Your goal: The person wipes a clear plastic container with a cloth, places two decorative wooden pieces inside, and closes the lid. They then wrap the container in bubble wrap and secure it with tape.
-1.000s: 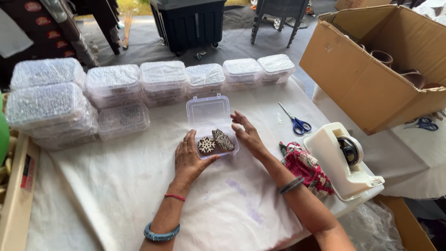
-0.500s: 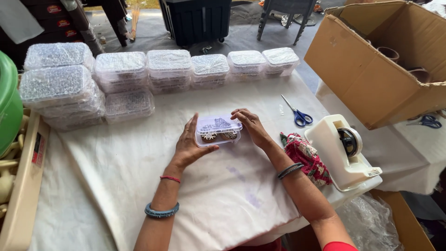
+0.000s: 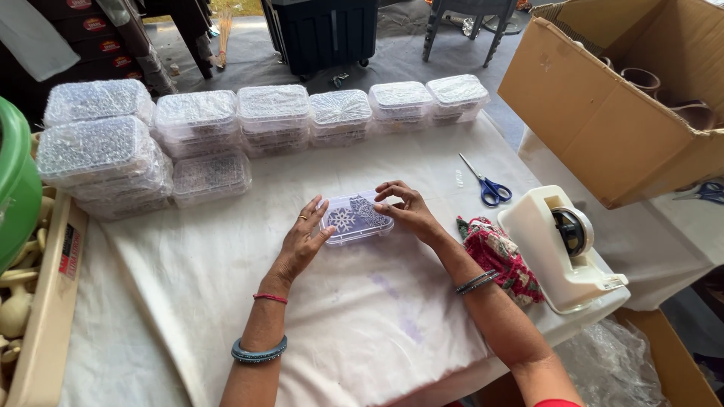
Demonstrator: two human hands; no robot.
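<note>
Small clear plastic box point(image 3: 354, 218), lid shut, patterned pieces inside, flat on white cloth.

we are looking down from a single head-worn camera, facing forward over the white-covered table point(image 3: 188, 301), close above our hands, with stacked boxes point(image 3: 264, 120) lying farther off toward the frame's top.

Left hand point(image 3: 302, 240) flat, fingers spread; right hand point(image 3: 407, 211) arched, fingers curled; forearms converging

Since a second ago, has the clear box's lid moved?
Yes. The lid stood open toward the row of stacked boxes; now it lies shut on the clear box, between left hand and right hand.
</note>
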